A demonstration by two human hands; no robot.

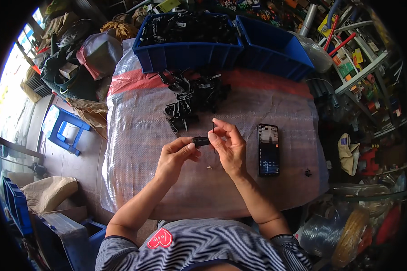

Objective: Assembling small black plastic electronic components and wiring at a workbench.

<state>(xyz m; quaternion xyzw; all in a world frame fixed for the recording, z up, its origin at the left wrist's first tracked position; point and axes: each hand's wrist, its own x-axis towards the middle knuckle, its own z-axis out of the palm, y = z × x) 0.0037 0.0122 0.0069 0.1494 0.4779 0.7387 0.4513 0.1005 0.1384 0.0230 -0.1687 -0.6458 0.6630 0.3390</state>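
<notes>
Over the middle of the table, my left hand (178,156) pinches one end of a small black plastic part (201,141). My right hand (230,147) grips the other end, its thumb on top. A thin dark rod (214,126) stands up beside the right fingertips and also shows below the part; whether it is joined to the part I cannot tell. Just beyond my hands lies a loose pile of similar black parts (190,97). A tiny pale scrap (209,167) rests on the table near my right wrist.
A blue bin (185,54) full of black parts stands at the back, beside another blue bin (280,61). A phone (268,151) and a small black piece (308,172) lie on the right of the sheet-covered table (135,149). Left is a blue stool (65,128); right, cluttered shelves (362,72).
</notes>
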